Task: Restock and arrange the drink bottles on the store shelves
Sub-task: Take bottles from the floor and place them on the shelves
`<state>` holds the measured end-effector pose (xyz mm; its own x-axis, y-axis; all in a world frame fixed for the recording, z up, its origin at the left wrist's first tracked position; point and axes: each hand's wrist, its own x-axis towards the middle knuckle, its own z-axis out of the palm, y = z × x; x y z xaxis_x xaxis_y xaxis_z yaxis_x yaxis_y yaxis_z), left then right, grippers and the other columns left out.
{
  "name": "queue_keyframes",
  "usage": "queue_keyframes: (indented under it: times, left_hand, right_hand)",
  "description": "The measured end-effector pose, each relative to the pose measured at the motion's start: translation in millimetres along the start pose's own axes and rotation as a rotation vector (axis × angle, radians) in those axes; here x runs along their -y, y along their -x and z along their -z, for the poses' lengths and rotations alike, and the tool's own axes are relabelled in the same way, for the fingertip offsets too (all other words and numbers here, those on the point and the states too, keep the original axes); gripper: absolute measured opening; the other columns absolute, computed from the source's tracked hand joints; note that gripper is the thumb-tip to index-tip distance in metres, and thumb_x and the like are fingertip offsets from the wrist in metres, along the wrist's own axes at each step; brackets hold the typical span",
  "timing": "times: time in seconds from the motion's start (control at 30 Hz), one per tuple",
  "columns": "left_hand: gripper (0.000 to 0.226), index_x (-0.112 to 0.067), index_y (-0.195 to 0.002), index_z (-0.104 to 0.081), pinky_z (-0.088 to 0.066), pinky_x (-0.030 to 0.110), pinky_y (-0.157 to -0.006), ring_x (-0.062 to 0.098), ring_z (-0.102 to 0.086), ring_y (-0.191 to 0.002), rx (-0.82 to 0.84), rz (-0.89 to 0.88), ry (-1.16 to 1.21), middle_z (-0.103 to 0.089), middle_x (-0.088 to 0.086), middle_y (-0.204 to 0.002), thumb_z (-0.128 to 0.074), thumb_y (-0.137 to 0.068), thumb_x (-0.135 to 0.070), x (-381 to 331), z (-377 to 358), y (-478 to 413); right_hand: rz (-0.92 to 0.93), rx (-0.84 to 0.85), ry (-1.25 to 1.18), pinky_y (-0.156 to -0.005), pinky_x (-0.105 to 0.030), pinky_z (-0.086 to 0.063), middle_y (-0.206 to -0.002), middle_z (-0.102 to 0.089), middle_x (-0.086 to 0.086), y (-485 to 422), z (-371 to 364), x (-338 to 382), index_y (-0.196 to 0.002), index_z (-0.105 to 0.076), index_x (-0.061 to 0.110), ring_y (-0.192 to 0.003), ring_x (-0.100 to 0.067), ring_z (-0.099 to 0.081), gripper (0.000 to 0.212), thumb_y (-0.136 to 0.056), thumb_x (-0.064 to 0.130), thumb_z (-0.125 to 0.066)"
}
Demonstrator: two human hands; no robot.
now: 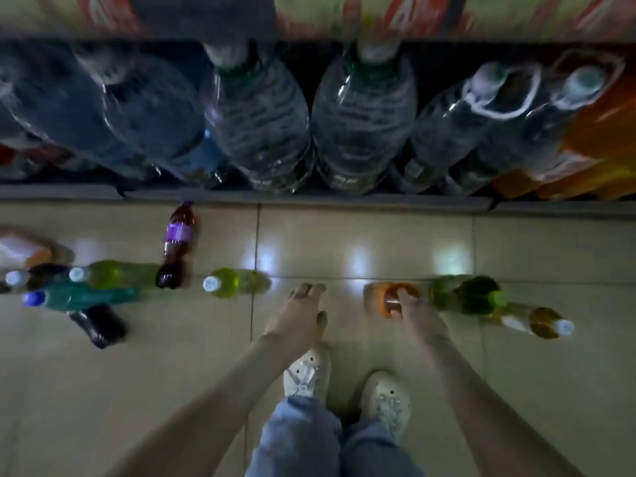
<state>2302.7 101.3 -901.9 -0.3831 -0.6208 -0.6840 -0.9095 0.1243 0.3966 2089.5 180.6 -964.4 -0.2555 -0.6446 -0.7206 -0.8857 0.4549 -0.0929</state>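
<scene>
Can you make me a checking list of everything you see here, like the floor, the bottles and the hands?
Surface: glossy beige tiled floor, light reflections.
Job's things: small orange plastic bottle, yellow-green bottle with white cap, dark bottle with purple label, all on floor; big clear water jugs on bottom shelf.
Clutter: nothing seen.
Hands: left hand open, empty; right hand touches orange bottle, grip blurred.
Cables: nothing seen.
Surroundings: white shoes.

Water jugs (258,125) stand side by side on the bottom shelf (344,200). On the floor (344,235) before it, a cluster of bottles (117,274) sits at left. A lone bottle (237,282) and a middle bottle (378,297) sit near centre, two more bottles (464,294) at right.
</scene>
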Motion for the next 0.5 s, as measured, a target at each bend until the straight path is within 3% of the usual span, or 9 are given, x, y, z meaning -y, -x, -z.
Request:
queue_keyframes:
  times: [0.13, 0.23, 0.27, 0.37, 0.5]
  left_hand:
    - [0.056, -0.016, -0.147, -0.027, -0.038, 0.036, -0.103, 0.024, -0.032, -0.134, -0.019, -0.059, 0.031, -0.030, 0.004, -0.149, -0.048, -0.095, -0.015, -2.6, -14.7, 8.4]
    - [0.062, -0.015, -0.148, -0.024, -0.034, 0.033, -0.104, 0.022, -0.029, -0.135, -0.033, -0.130, 0.056, -0.027, 0.003, -0.151, -0.051, -0.092, -0.015, -15.8, -4.3, 36.4]
    - [0.066, -0.015, -0.149, -0.022, -0.034, 0.034, -0.106, 0.023, -0.029, -0.135, -0.022, -0.157, 0.049, -0.026, 0.003, -0.151, -0.054, -0.091, -0.016, -20.7, 1.9, 48.3]
    - [0.081, -0.016, -0.151, -0.014, -0.031, 0.041, -0.110, 0.027, -0.025, -0.139, 0.038, -0.207, -0.028, -0.020, 0.006, -0.155, -0.062, -0.086, -0.023, -39.7, 29.8, 87.8]
    - [0.105, -0.015, -0.152, -0.003, -0.019, 0.039, -0.116, 0.023, -0.015, -0.144, 0.063, -0.300, -0.169, -0.014, 0.005, -0.158, -0.072, -0.077, -0.037, -87.0, 95.6, 160.3]
  right_hand:
    - [-0.024, -0.063, 0.100, -0.075, -0.031, -0.048, -0.116, -0.061, -0.015, -1.1, -6.9, 0.8, -0.145, -0.028, 0.020, -0.097, -0.030, -0.065, 0.048, -0.101, 0.034, -0.042]
    - [0.131, -0.200, 0.075, -0.047, -0.021, -0.046, -0.071, -0.067, -0.013, 40.7, 15.1, 2.7, -0.121, -0.050, 0.007, -0.052, -0.025, -0.065, 0.056, -0.076, 0.025, -0.079]
    - [0.157, -0.202, 0.052, -0.046, -0.021, -0.044, -0.067, -0.066, -0.010, 62.3, 28.1, 5.8, -0.114, -0.053, 0.007, -0.050, -0.024, -0.063, 0.050, -0.075, 0.024, -0.080]
    - [0.176, -0.067, -0.076, -0.059, -0.029, -0.041, -0.088, -0.068, -0.004, 135.5, 89.2, 21.0, -0.112, -0.049, 0.016, -0.078, -0.026, -0.066, 0.026, -0.096, 0.037, -0.048]
    - [0.339, -0.137, -0.167, -0.059, -0.031, -0.043, -0.080, -0.065, 0.001, 255.4, 200.8, 46.5, -0.095, -0.041, 0.024, -0.073, -0.023, -0.064, 0.018, -0.095, 0.041, -0.049]
